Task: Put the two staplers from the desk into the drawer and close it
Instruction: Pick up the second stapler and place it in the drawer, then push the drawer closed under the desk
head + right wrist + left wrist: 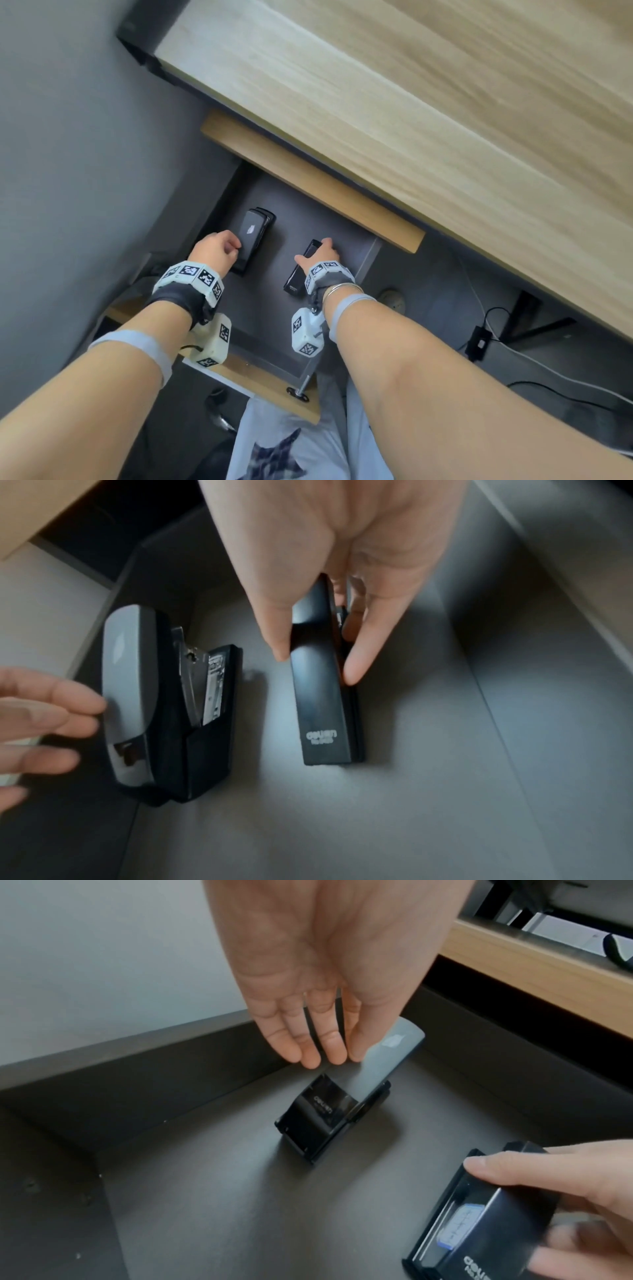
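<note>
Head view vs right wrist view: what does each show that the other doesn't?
Head view only: the light wooden desk top, the drawer pulled out beneath it, cables on the floor, both forearms with marker cuffs.

Right wrist view only: the grey-topped stapler lying on its side with its metal staple channel exposed, and the white lettering on the black stapler.

Both: the two staplers side by side on the drawer floor, the right hand gripping the black one, the left hand at the grey-topped one.
</note>
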### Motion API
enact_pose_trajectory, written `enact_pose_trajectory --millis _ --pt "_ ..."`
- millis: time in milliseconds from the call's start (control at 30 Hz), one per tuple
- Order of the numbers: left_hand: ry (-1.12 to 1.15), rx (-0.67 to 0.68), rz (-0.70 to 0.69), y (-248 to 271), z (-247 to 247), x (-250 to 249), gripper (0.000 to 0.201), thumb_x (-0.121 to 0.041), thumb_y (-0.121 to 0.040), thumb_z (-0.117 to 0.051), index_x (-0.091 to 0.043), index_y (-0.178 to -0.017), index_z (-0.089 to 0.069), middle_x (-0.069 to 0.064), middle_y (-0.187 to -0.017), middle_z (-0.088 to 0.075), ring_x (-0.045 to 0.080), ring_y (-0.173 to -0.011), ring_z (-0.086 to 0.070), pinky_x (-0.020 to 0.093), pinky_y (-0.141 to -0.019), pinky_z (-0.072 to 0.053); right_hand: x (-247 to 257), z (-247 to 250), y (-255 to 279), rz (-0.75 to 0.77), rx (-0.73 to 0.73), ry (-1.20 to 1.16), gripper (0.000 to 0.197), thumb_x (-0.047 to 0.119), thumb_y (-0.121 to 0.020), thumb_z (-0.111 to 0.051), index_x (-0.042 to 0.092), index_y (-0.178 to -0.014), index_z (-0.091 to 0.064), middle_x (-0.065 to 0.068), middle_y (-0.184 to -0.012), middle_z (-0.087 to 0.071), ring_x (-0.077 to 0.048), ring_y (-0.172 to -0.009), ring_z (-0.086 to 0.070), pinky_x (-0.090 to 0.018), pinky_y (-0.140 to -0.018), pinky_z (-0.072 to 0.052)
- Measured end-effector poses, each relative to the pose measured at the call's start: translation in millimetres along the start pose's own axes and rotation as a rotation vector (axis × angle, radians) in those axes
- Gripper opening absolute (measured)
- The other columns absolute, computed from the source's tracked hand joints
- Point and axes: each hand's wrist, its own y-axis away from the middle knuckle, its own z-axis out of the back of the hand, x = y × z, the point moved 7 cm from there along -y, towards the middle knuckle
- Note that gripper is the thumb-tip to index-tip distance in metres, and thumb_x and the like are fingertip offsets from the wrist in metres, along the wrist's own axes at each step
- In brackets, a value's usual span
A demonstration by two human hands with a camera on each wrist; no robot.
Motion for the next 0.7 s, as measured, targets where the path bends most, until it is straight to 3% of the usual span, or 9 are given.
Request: enact_pose_trajectory --millis 200,333,433,567,700 --pt "0.007 0.036 0.04 8.2 -5.3 3.4 0.024 -0.004 -0.085 -0.049 -0.006 -0.104 -0.064 0.005 -0.092 -0.059 0.023 -0.087 -0.053 0.026 -0.082 -0.041 8.2 10.3 7.4 0.068 -0.015 0.089 0.053 0.023 -0.093 -0.059 0.009 -0.137 -0.034 -0.017 -0.137 -0.047 -0.034 -0.123 -0.052 -0.037 -0.096 -0.045" --pt "0.035 0.026 0.087 23.6 3.0 5.7 0.024 -0.004 -0.085 -0.049 -0.007 -0.104 -0.064 0.015 -0.106 -0.067 0.032 -0.099 -0.06 0.03 -0.085 -0.043 25.6 39.3 32.2 0.176 -0.09 0.242 0.037 0.018 -0.097 -0.049 0.008 -0.132 -0.043 -0.015 -0.137 -0.043 -0.033 -0.118 -0.056 -0.033 -0.089 -0.048" --pt "0.05 0.01 0.111 40.6 11.4 4.5 0.024 -0.004 -0.085 -0.05 -0.006 -0.104 -0.064 0.016 -0.107 -0.068 0.033 -0.101 -0.061 0.033 -0.088 -0.045 42.3 65.1 55.5 0.289 -0.125 0.362 0.029 0.015 -0.099 -0.039 0.006 -0.122 -0.054 -0.016 -0.125 -0.058 -0.032 -0.109 -0.06 -0.029 -0.08 -0.047" --pt "0.047 0.002 0.17 67.2 23.3 4.2 0.024 -0.007 -0.087 -0.049 -0.007 -0.105 -0.064 0.016 -0.11 -0.067 0.034 -0.103 -0.061 0.034 -0.088 -0.046 67.3 95.7 98.9 0.463 -0.147 0.441 0.03 0.015 -0.097 -0.035 0.012 -0.108 -0.063 -0.017 -0.103 -0.07 -0.03 -0.078 -0.061 -0.026 -0.063 -0.04" --pt "0.039 0.001 0.239 93.9 31.3 8.9 0.024 -0.008 -0.086 -0.049 -0.008 -0.105 -0.064 0.016 -0.112 -0.068 0.034 -0.104 -0.062 0.035 -0.089 -0.047 92.0 129.7 143.4 0.627 -0.198 0.452 0.028 0.018 -0.095 -0.04 0.014 -0.101 -0.067 -0.016 -0.098 -0.07 -0.034 -0.08 -0.062 -0.03 -0.064 -0.043"
